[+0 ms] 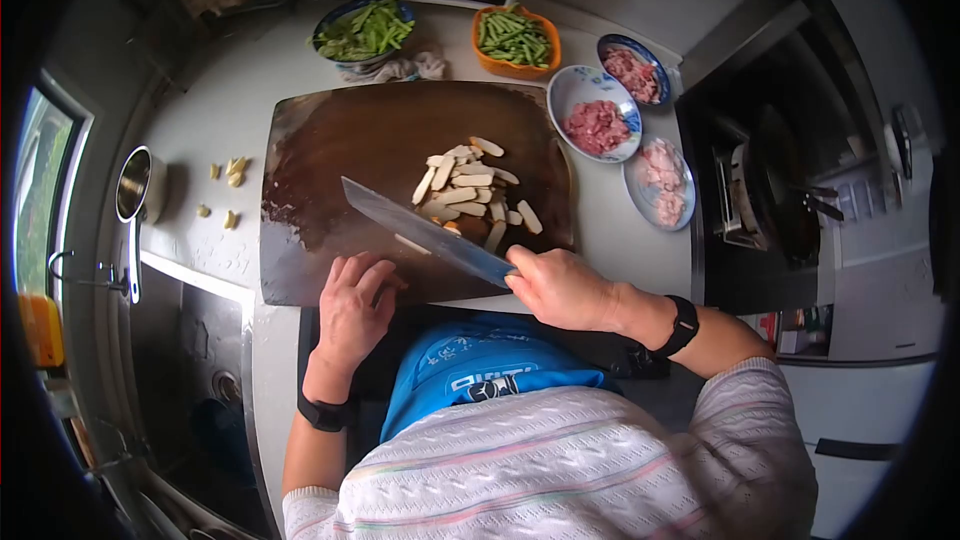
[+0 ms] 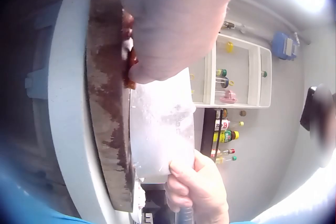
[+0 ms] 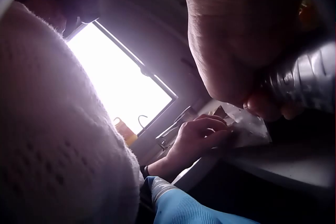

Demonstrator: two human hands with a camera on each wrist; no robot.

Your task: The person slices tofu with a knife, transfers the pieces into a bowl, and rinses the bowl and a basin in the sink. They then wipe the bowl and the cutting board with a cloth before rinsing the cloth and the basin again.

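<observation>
A wide-bladed knife [image 1: 420, 230] lies aslant over the dark cutting board [image 1: 330, 140], its handle gripped by the right hand [image 1: 565, 288]. The left wrist view shows the pale blade [image 2: 160, 129] and the right hand [image 2: 202, 190] round the handle. Near the board's front edge, left of the blade, is the left hand [image 1: 352, 300], fingers loosely bent, with nothing seen in its grasp. Pale strips with brown edges [image 1: 470, 180] are heaped behind the blade; one loose strip [image 1: 412, 244] lies on its near side. In the right wrist view the palm hides part of the wrapped handle [image 3: 304, 77].
Behind the board stand a bowl of green leaves [image 1: 365, 32] and an orange basket of cut green pods [image 1: 513, 43]. Meat fills several dishes at the right, including a white bowl [image 1: 560, 90]. Garlic-like pieces [image 1: 236, 172], a metal pan [image 1: 135, 185] and a sink [image 1: 190, 340] are left.
</observation>
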